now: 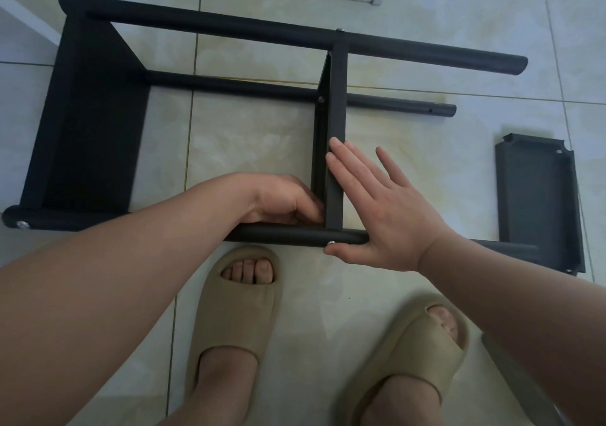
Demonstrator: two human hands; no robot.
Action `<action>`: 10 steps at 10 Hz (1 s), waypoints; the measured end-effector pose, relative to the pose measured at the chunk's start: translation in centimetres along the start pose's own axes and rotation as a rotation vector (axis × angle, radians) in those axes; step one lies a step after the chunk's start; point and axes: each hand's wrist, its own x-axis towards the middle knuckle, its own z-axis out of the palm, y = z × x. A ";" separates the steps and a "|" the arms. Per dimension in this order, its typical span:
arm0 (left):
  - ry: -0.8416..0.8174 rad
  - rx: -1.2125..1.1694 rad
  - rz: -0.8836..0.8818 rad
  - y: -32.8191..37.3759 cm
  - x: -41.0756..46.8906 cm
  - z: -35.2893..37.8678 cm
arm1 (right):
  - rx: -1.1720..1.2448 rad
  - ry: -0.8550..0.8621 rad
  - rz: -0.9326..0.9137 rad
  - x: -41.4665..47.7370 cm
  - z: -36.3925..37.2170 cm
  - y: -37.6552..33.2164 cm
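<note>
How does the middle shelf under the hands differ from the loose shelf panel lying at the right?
The middle shelf stands on edge, screwed between the tubes; the loose panel lies flat on the floor, hollow side up. The right hand presses the middle shelf; no hand touches the loose panel. Both are dark, with folded rims.

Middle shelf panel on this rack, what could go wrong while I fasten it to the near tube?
Fingers of the left hand sit in the corner between the middle panel and near tube; a shift could pinch them. The screw by the right hand sticks out and might fall. That tube lies close to your toes.
</note>
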 end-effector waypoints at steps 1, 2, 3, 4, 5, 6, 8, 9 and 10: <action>-0.034 -0.027 -0.026 0.1 -0.1 0.0 | 0.004 -0.004 0.002 0.0 0.0 0.0; 0.017 -0.003 -0.041 0.2 0.0 0.2 | 0.007 -0.007 0.003 0.0 0.0 0.0; 0.048 0.042 -0.008 0.1 0.2 0.2 | 0.010 -0.002 0.004 0.0 0.0 0.0; 0.031 0.039 -0.002 0.0 0.2 0.1 | 0.016 -0.007 0.004 0.0 0.0 0.0; 0.007 0.006 -0.007 0.0 0.1 0.0 | 0.021 -0.003 0.004 0.0 0.0 0.0; -0.009 -0.012 -0.034 0.0 0.1 0.0 | 0.017 0.005 0.002 0.0 0.0 0.0; 0.065 0.083 0.013 0.1 0.2 0.0 | 0.012 -0.004 0.003 0.0 0.0 0.0; 0.034 0.044 0.004 0.1 0.1 0.0 | 0.021 -0.005 0.003 0.0 -0.1 0.0; -0.001 0.000 -0.011 0.0 0.0 0.0 | 0.031 0.000 0.002 0.0 -0.1 -0.1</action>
